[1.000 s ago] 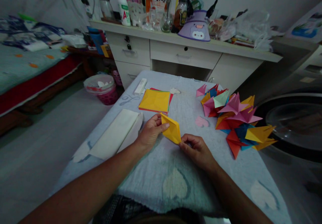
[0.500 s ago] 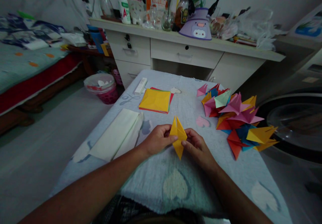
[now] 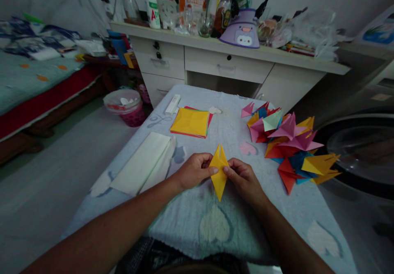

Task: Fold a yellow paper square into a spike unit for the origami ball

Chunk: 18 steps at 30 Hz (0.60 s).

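A yellow folded origami paper, shaped like a tall diamond with a slit at its upper tip, is held upright over the cloth. My left hand pinches its left edge, thumb on the front face. On the opposite edge my right hand does the same, its thumb near the middle; the fingers behind the paper are partly hidden. Beyond my hands lies a stack of square coloured paper, yellow on top. To the right sits a heap of folded paper cranes in pink, red, blue, yellow and pale green.
The table carries a pale patterned cloth. On its left are a folded white sheet and a small white box. Behind stands a white desk with jars and bottles; a bin is at left, a washing machine at right.
The yellow paper has turned to face me more squarely, and the gap at its upper tip is narrower. Both thumbs have come closer together on its front.
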Tool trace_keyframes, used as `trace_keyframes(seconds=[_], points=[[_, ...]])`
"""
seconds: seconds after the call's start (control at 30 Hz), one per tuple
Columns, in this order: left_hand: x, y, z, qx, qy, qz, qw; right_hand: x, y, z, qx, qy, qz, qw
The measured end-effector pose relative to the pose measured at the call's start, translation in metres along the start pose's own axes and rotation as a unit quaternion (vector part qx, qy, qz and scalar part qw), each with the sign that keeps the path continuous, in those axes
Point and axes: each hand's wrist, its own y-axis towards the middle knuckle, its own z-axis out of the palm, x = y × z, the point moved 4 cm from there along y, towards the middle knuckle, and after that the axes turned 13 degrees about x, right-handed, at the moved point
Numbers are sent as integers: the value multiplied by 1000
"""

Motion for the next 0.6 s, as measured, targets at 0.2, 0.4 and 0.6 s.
trace_keyframes(seconds=[0.2,0.4,0.6], points=[[2,-1,-3,-24,27,-19,999,1,0,1,5,-9,-5,1000],[-7,-4,-2,-24,161,-12,987,1,1,4,19,-4,-31,999],[-8,-4,5,-7,207,-23,978,3,3,5,12,16,-41,999]])
